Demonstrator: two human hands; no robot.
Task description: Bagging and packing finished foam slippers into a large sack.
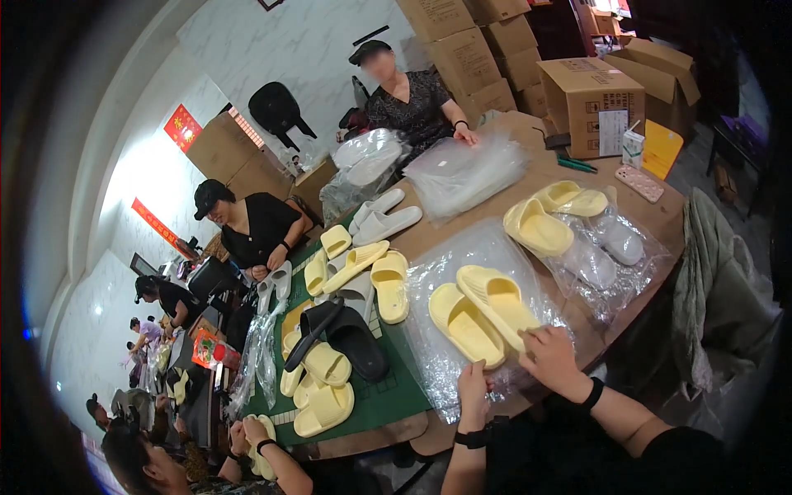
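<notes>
Nearest the camera: both forearms [629,425], with black wristbands [592,393]. Left hand [473,386]: at the near end of the left yellow slipper [464,324], fingers [477,368] bent and drawn close together; cannot tell whether closed on anything. Right hand [546,355]: at the near end of the right yellow slipper [495,299], fingers partly curled, with only a slight opening; firmness of hold likewise not possible to tell. Location of both slippers: side by side, heels near, toe ends far, lying on clear plastic bags [422,356] over the brown surface [660,210].

To the right: second yellow pair [540,227], just beside pale grey slippers [590,262] in clear plastic. To the left: green mat [379,415], bearing loose yellow and grey slippers [326,408] and black slippers [356,342]. Far side: pile of clear bags [466,175] under a co-worker's hand [466,134]. Far right: phone [639,184], drink carton [633,148] and cardboard box [590,107].
</notes>
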